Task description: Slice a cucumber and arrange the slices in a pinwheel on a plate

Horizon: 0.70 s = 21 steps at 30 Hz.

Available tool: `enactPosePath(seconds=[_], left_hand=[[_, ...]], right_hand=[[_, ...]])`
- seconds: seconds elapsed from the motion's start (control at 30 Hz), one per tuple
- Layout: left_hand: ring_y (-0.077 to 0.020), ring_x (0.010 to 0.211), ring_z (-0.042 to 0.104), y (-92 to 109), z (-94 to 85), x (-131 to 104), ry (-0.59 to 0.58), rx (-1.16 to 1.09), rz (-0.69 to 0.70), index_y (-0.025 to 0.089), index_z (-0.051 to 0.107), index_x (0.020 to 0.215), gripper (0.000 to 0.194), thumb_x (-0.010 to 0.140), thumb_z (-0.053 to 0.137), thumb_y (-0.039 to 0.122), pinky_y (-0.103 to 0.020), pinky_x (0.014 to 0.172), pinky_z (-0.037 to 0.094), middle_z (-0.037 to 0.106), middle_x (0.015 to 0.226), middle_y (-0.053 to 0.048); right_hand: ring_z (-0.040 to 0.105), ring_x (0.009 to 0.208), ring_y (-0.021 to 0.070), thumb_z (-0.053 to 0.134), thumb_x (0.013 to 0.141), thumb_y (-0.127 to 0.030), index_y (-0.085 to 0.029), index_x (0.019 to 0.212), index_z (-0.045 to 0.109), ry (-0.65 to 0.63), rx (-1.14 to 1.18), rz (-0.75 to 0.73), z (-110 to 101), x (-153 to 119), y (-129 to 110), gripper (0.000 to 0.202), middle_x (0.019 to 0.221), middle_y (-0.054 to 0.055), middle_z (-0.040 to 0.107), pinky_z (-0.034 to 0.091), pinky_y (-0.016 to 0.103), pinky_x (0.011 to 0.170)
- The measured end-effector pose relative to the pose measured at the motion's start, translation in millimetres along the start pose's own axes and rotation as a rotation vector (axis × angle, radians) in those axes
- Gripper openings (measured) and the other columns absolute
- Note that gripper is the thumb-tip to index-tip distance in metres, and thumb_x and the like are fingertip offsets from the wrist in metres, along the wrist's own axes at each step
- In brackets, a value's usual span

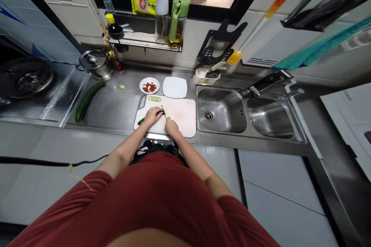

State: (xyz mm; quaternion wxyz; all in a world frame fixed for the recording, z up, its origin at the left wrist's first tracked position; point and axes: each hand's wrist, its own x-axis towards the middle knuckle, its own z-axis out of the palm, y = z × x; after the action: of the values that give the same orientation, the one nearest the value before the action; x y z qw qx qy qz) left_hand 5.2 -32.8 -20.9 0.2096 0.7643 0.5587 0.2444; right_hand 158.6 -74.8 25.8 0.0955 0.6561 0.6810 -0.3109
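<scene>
On a white cutting board (182, 117), my left hand (152, 116) presses down on a dark green cucumber piece (140, 121), its fingers curled over the piece's right part. The handle of a knife (164, 111) is wrapped in my right hand (171, 127); the blade points away from me, right beside the cucumber's cut end. Several pale cucumber slices (154, 99) lie in a row near the board's upper left edge. Behind the board are a white plate with chopped red pieces (149, 85) and a white square plate (174, 87).
A whole cucumber (87, 100) and a single slice (122, 86) lie on the steel counter to the left. A lidded pot (96, 65) stands behind them. The double sink (222, 110) is to the right; a shelf with bottles (145, 42) hangs above the counter.
</scene>
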Motion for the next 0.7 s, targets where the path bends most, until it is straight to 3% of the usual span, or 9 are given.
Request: enactPosePath(seconds=[0.33, 0.7], left_hand=[[-0.0207, 0.102, 0.058, 4, -2.0, 0, -0.011, -0.004, -0.032, 0.022, 0.068, 0.103, 0.022, 0.089, 0.052, 0.028, -0.034, 0.095, 0.043, 0.067, 0.107, -0.005], [-0.0212, 0.104, 0.058, 8, -6.0, 1, -0.02, 0.019, -0.064, 0.024, 0.068, 0.106, 0.024, 0.088, 0.053, 0.03, -0.033, 0.094, 0.043, 0.067, 0.109, -0.004]], right_hand=[[0.065, 0.099, 0.0247, 0.044, 0.09, -0.01, -0.013, 0.117, 0.047, -0.008, -0.013, 0.008, 19, -20, 19, 0.027, 0.106, 0.018, 0.065, 0.047, 0.031, 0.078], [0.064, 0.097, 0.0242, 0.042, 0.089, -0.01, -0.013, 0.117, 0.048, -0.027, -0.022, 0.004, 18, -32, 30, 0.029, 0.106, 0.017, 0.066, 0.045, 0.03, 0.075]])
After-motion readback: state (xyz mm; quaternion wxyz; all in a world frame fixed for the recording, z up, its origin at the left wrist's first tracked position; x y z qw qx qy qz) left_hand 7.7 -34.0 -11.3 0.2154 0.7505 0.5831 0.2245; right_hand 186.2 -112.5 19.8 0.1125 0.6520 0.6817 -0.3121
